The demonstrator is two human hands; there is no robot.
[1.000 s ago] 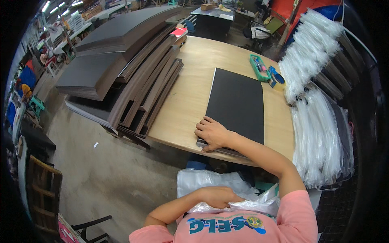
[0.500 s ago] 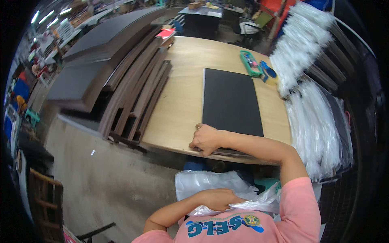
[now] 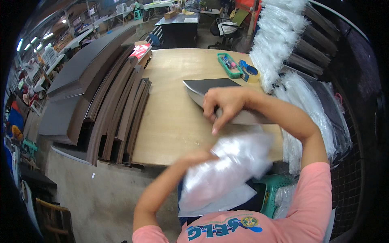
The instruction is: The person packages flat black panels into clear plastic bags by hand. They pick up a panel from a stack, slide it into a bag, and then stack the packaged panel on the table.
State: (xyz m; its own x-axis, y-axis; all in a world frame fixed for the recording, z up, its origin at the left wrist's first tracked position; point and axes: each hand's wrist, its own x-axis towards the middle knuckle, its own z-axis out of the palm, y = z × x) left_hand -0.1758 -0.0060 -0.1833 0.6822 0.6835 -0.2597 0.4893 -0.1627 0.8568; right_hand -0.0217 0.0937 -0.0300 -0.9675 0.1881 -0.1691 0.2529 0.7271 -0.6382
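Note:
My right hand point(image 3: 227, 106) is closed over the near edge of a black sheet stack point(image 3: 210, 83), which is lifted and bent up off the table. Its paler brownish underside shows, and my forearm covers its right part. One finger of that hand points down. My left hand point(image 3: 198, 156), smeared by motion, grips a clear plastic bag point(image 3: 239, 158) at its upper left edge. The bag hangs over the table's near edge and my lap, blurred too. Another piece of clear plastic point(image 3: 227, 202) lies on my lap.
Tall stacks of dark brown-edged sheets point(image 3: 109, 117) line the wooden table's point(image 3: 162, 101) left side. At its far right are a green basket point(image 3: 229, 65) with small items and a tape dispenser point(image 3: 249, 73). Bundles of clear plastic bags point(image 3: 310, 117) hang on the right. A green stool point(image 3: 275, 190) stands below.
My right hand has moved up and away from the near table edge, raising the black sheets. My left hand has brought the plastic bag up from my lap to the table edge.

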